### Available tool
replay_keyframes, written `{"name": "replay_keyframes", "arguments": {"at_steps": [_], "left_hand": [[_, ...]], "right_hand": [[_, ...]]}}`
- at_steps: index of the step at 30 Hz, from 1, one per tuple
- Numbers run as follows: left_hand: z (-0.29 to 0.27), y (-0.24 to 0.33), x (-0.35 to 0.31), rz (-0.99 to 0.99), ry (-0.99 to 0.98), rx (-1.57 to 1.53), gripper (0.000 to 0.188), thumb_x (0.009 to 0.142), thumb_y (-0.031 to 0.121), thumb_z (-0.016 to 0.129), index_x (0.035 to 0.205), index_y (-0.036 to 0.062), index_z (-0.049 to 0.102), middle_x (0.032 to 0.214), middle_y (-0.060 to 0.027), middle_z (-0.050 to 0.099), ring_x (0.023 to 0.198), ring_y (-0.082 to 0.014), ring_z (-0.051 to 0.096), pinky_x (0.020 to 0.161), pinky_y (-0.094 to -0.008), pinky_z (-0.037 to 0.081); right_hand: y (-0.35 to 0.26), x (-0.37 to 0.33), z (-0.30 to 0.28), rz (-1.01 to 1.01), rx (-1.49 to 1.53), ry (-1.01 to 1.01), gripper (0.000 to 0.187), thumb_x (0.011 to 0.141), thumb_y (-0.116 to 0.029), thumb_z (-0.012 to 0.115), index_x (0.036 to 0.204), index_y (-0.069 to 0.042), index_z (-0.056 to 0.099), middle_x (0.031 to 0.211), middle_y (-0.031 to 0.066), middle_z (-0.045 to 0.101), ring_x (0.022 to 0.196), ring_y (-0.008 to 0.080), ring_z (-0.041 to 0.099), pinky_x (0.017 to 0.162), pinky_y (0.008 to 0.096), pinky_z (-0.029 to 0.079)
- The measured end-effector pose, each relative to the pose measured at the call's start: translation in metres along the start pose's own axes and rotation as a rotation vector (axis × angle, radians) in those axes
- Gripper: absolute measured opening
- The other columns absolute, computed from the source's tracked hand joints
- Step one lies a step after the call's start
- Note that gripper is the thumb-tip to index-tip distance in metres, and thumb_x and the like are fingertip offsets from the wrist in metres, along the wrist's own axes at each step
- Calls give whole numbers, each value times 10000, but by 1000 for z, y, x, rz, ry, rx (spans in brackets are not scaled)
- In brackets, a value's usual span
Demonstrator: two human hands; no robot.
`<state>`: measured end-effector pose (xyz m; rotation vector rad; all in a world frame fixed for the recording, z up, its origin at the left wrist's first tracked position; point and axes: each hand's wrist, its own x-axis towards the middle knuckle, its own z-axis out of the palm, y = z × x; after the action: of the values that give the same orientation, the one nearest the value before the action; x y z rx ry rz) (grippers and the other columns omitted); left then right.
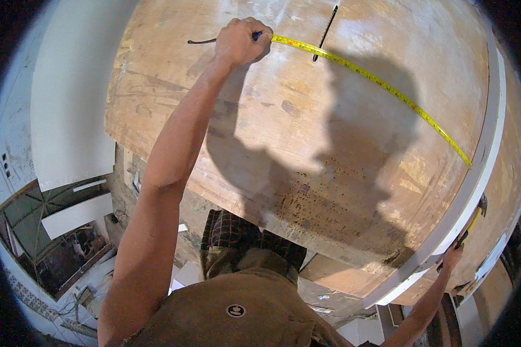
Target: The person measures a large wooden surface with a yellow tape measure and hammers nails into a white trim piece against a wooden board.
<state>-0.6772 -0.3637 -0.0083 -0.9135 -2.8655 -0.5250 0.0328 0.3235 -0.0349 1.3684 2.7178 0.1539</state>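
Over the far left of a worn wooden tabletop (283, 110), my left hand (240, 41) is closed around a tape measure (257, 36). Only a bit of its dark blue case shows, and a dark strap trails out to the left. From it the yellow tape blade (382, 84) runs rightward across the wood to a long white-edged rail (494, 127). Beyond that rail, at the lower right, my right hand (451, 256) grips a hammer (476, 218) with a yellow and black handle and a dark head.
A dark narrow slot (326, 32) cuts into the far part of the tabletop, partly under the tape. White panels (78, 87) stand at the left, with a smaller white board (78, 216) below. More wood surface (501, 202) lies right of the rail. Scraps litter the floor.
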Motion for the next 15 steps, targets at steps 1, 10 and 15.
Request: {"name": "replay_keyframes", "arguments": {"at_steps": [1,10,15], "left_hand": [[-1,0,0,0,-2,11,236,887,333,621,939,149,759,936,-94,709,867,-323,661,802,-421,530],[-2,5,-2,-39,-10,26,254,881,372,587,922,204,772,973,-78,706,922,-352,635,838,-469,525],[0,7,0,-31,-8,49,270,861,352,599,901,135,756,951,-100,709,903,-357,641,838,-473,521]], "right_hand": [[2,0,1,14,19,-14,579,986,-373,529,1246,144,504,1088,367,623,1020,510,616,821,527,514],[6,-2,13,174,215,-85,642,973,-416,543,1323,118,478,1220,329,590,1091,441,606,929,453,483],[-15,-11,-4,270,489,-54,624,963,-413,585,1260,134,535,1164,267,651,1050,354,634,926,422,475]]}}
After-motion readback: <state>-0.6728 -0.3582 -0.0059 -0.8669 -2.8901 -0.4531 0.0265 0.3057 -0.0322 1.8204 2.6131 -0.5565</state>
